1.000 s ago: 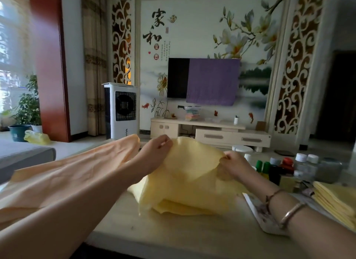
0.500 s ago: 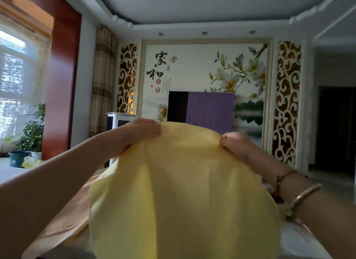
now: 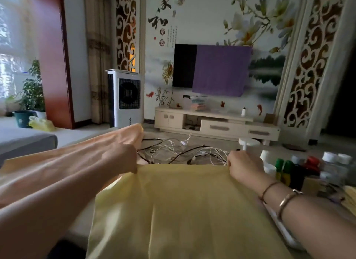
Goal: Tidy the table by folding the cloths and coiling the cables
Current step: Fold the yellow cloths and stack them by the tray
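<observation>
1. Left of the yellow cloth (image 3: 183, 206), a peach cloth (image 3: 63, 162) lies draped and loose: soft, light, likely to slump unless taken by its corners.
2. At the yellow cloth's far left corner, the left hand (image 3: 119, 158) pinches the edge with curled fingers.
3. The yellow cloth itself is spread flat toward the viewer; thin and limp, it looks best held at the corners and kept taut for folding.
4. Just beyond its far edge sits a tangle of cables (image 3: 181, 152), springy and prone to snagging.
5. At its far right corner, the right hand (image 3: 244, 166) grips the edge in a closed fist.
</observation>
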